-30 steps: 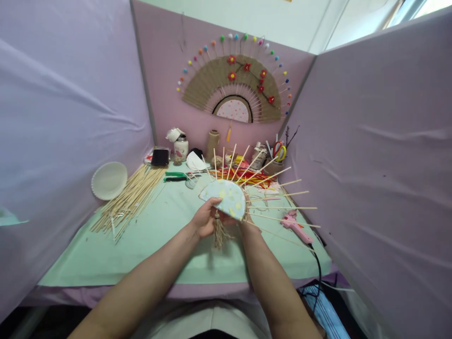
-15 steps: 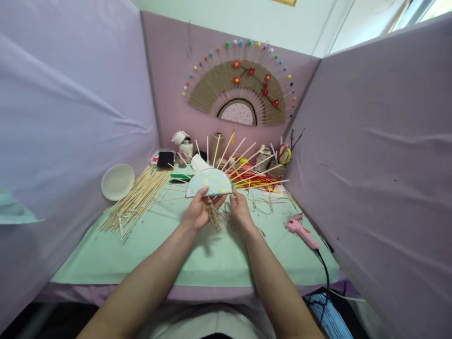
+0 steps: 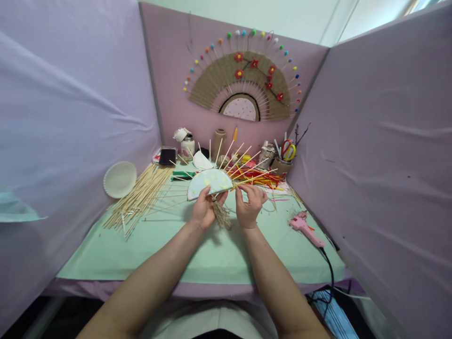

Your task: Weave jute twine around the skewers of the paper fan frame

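"What is the left hand doing?"

"Its fingers are clamped on a half-circle fan. The thumb presses on the pale blue and yellow front, near the flat edge, and other fingers go behind."

"And the right hand?"

"Its thumb and first finger come close together by the fan's right corner. It is too small to say if they pinch anything."

"Where is the fan?"

"Up over the green table, in front of the person. Thin sticks poke out around its curved edge. A stringy tassel hangs under the flat edge, just beside the left hand."

"What is farther out?"

"Green-handled pliers and red and yellow strips lie behind the fan. A pile of wooden sticks is on the left, near a white dish. A pink glue gun lies on the right."

"And at the back?"

"A big brown fan with red flowers hangs on the pink wall."
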A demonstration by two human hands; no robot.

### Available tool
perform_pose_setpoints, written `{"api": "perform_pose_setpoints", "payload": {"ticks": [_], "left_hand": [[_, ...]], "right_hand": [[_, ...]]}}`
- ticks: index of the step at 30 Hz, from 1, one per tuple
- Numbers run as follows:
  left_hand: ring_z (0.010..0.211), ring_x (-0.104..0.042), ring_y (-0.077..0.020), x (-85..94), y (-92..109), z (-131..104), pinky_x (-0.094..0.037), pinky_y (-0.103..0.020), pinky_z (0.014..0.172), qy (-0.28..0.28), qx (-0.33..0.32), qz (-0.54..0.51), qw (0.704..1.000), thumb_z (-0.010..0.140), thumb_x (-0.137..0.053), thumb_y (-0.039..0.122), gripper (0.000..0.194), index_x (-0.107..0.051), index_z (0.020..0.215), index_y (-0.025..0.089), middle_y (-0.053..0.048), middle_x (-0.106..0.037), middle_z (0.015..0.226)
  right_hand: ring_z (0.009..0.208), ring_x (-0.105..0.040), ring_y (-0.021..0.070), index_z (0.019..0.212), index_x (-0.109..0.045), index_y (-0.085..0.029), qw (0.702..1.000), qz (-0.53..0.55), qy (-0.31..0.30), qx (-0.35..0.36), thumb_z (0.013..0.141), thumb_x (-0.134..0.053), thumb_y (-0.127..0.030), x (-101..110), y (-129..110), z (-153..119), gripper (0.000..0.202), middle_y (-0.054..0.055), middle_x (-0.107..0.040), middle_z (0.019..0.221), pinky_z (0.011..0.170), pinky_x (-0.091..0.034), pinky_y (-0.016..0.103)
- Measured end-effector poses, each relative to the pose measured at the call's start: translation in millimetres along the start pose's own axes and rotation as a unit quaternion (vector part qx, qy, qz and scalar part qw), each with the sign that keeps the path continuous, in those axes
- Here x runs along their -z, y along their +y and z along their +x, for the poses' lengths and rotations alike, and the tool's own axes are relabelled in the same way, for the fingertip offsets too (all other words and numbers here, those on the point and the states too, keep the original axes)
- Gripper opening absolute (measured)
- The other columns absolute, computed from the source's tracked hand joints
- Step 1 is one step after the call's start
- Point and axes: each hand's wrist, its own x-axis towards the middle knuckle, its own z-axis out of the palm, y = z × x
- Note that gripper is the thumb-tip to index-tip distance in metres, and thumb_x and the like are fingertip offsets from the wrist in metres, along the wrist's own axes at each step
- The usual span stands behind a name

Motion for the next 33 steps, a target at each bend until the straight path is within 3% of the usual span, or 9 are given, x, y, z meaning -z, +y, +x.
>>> {"api": "perform_pose_setpoints", "payload": {"ticks": [16, 33], "left_hand": [[0.099, -0.069, -0.0193, 2.2, -11, -3, -0.053, -0.033, 0.094, -0.016, -0.019, 0.030, 0.999, 0.085, -0.056, 0.014, 0.031, -0.061, 0.114, 0.017, -0.007, -0.073, 0.101], [0.097, -0.069, -0.0196, 1.2, -15, -8, -0.053, -0.034, 0.095, -0.015, -0.026, 0.047, 0.998, 0.084, -0.057, 0.016, 0.031, -0.061, 0.115, 0.021, -0.006, -0.073, 0.100]], "right_hand": [[0.082, -0.061, 0.0163, 0.080, -0.067, -0.021, 1.000, -0.009, 0.028, -0.006, 0.086, -0.063, -0.030, 4, 0, 0, 0.011, 0.000, -0.068, 0.079, 0.089, -0.033, 0.035], [0.082, -0.059, 0.0174, 0.075, -0.061, -0.020, 0.998, 0.026, -0.011, -0.049, 0.083, -0.058, -0.027, 7, 0, 1, 0.011, 0.001, -0.065, 0.077, 0.089, -0.034, 0.036]]}}
